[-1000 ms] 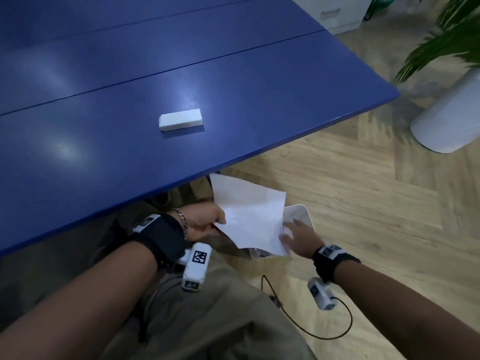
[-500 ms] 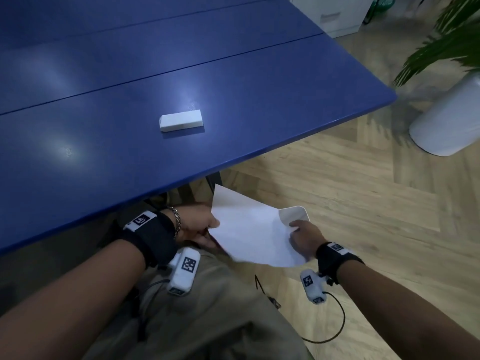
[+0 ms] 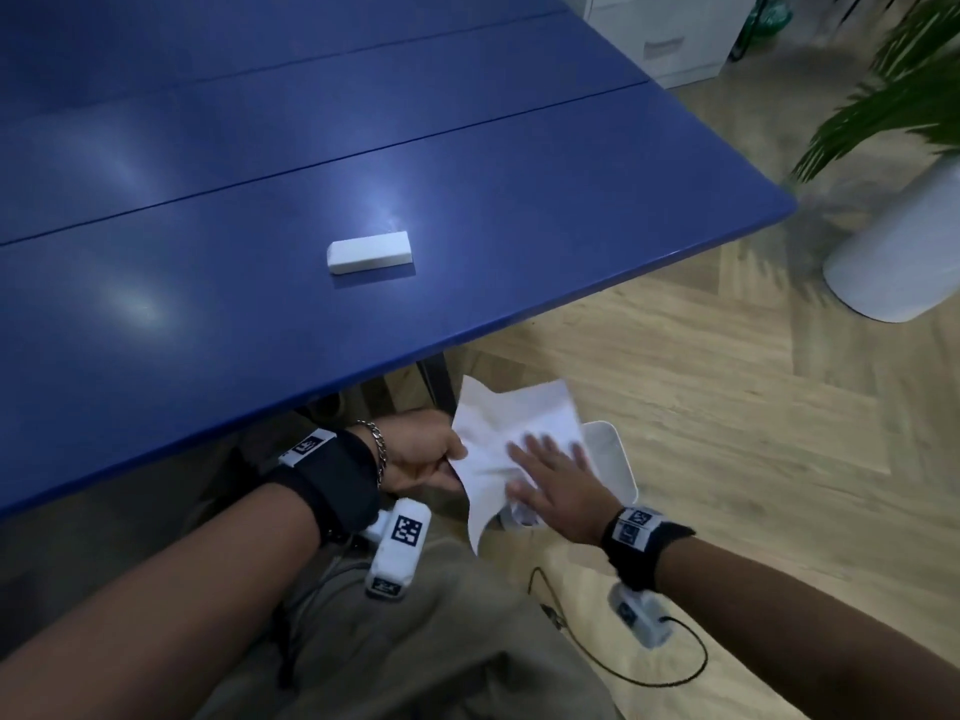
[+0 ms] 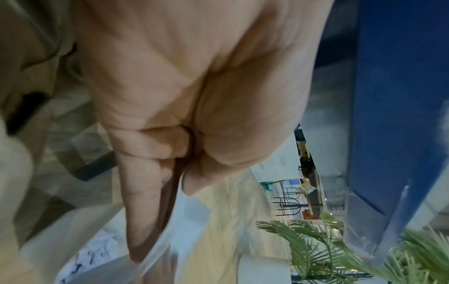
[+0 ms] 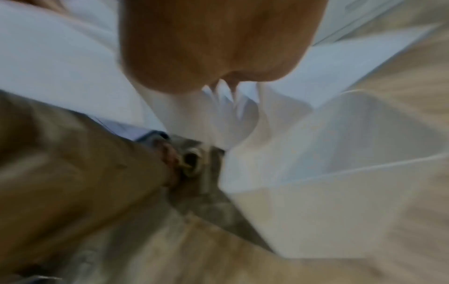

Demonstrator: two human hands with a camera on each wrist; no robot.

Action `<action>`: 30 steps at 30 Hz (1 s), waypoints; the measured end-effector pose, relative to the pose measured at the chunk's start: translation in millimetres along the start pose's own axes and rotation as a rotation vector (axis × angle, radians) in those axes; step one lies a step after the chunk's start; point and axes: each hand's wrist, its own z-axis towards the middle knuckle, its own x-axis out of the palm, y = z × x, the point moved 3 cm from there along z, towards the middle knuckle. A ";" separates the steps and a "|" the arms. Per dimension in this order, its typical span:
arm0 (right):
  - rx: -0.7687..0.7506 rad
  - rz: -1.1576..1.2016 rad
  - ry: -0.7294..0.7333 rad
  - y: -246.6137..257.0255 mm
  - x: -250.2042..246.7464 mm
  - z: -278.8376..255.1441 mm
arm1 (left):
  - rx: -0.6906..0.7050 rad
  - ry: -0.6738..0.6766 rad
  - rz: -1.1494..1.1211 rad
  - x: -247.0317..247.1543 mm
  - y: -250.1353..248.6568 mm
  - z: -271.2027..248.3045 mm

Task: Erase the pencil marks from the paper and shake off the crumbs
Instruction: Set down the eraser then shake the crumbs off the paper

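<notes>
A white sheet of paper (image 3: pixel 511 426) hangs below the blue table's front edge, bent and blurred, over a white bin (image 3: pixel 610 454) on the floor. My left hand (image 3: pixel 421 454) pinches its left edge between thumb and curled fingers; the left wrist view shows the paper (image 4: pixel 187 221) clamped there. My right hand (image 3: pixel 550 472) lies flat on the sheet with fingers spread and straight. In the blurred right wrist view the paper (image 5: pixel 60 63) runs under the palm. A white eraser (image 3: pixel 370 252) lies on the blue table (image 3: pixel 208 210), apart from both hands.
A white plant pot (image 3: pixel 904 257) with green fronds stands on the wooden floor at the right. A white cabinet (image 3: pixel 660 33) sits beyond the table's far corner. A black cable (image 3: pixel 613 662) loops on the floor near my right wrist. My khaki trousers (image 3: pixel 405 652) fill the bottom middle.
My right hand let go of the paper's right edge and now lies flat on the sheet with spread fingers. The paper went from flat to crumpled. The left hand keeps its pinch.
</notes>
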 end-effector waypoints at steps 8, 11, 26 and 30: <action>0.035 0.164 0.114 -5.0 -43.2 15.5 | 0.005 -0.112 0.044 -14.7 6.8 5.4; -0.264 -0.049 0.032 56.4 -77.5 0.5 | 0.019 -0.126 0.036 -13.9 2.7 5.7; 0.822 1.286 0.125 -91.8 -24.9 -28.9 | 0.052 -0.224 0.087 -36.5 -3.3 -3.1; 0.739 1.247 0.111 -80.4 -25.0 -25.9 | 0.017 -0.209 0.201 -39.0 -2.9 -12.3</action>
